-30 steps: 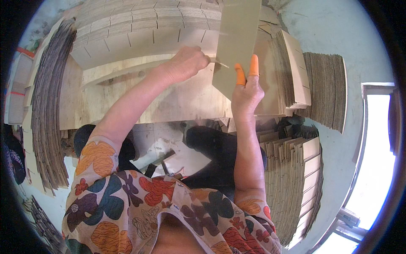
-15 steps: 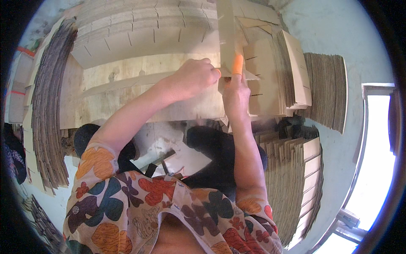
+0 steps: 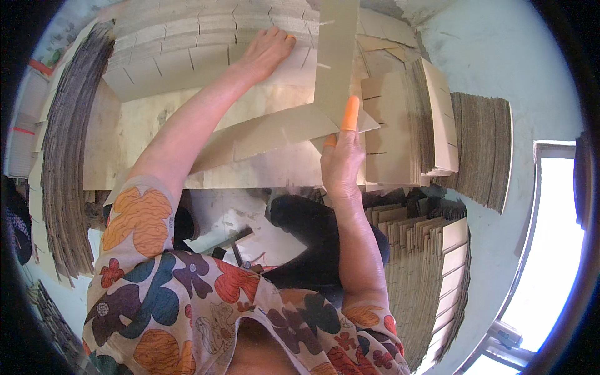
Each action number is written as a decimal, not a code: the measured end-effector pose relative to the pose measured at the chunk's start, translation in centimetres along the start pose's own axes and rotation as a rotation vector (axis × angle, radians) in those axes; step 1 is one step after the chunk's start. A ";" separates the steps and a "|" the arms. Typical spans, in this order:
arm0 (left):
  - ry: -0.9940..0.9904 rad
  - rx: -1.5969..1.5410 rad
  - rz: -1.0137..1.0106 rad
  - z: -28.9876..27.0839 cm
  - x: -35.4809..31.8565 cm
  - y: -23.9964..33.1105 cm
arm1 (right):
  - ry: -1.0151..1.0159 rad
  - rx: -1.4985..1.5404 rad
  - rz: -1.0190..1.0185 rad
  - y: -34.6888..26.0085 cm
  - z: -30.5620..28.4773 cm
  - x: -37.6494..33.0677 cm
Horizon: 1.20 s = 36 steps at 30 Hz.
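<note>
My right hand [image 3: 342, 164], orange covers on a finger and the thumb, grips crossing cardboard strips near the right end of the board. One slotted strip [image 3: 334, 53] runs away from me to the far side. Another strip [image 3: 265, 134] slants to the left under it, low over the wooden board. My left hand [image 3: 265, 55] reaches to the far side, at the front of the stacked slotted cardboard strips [image 3: 175, 67]. Its fingers are bent and close together, with an orange cover on one; the fingertips' hold is hidden.
The wooden board [image 3: 150, 150] lies before me. Cardboard stacks stand at its left [image 3: 72, 144] and right [image 3: 437, 119], with another stack [image 3: 481, 144] by the wall. More cardboard [image 3: 412, 275] stands low at my right. A bright opening [image 3: 553, 231] is far right.
My left hand has left the spot beside my right hand and moved away to the far stack. My right hand has come slightly nearer, still gripping the strips; the slanting strip shows more plainly.
</note>
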<state>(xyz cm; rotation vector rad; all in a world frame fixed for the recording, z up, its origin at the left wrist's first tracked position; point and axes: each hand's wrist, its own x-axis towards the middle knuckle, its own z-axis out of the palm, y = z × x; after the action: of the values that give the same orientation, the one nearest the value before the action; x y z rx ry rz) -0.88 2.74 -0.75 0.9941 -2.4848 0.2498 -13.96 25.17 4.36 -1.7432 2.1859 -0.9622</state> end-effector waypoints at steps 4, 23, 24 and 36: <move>0.023 -0.032 0.049 -0.2 -0.1 0.0 | 0.054 0.076 -0.070 0.5 0.2 -0.2; 0.164 -0.458 0.182 -8.8 -3.1 6.0 | 0.064 -0.134 -0.193 2.1 -0.1 -1.4; 0.172 -0.484 0.187 -9.4 -3.4 6.3 | 0.057 -0.157 -0.185 2.5 -0.1 -2.0; -0.300 -0.518 -0.157 -9.8 1.0 2.5 | 0.094 -0.108 -0.082 2.1 -0.4 -7.4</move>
<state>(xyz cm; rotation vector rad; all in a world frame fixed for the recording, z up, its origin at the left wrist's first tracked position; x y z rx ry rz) 0.11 7.13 8.35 1.0431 -2.5048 -0.6042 -13.66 32.37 1.63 -1.8851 2.2802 -0.9802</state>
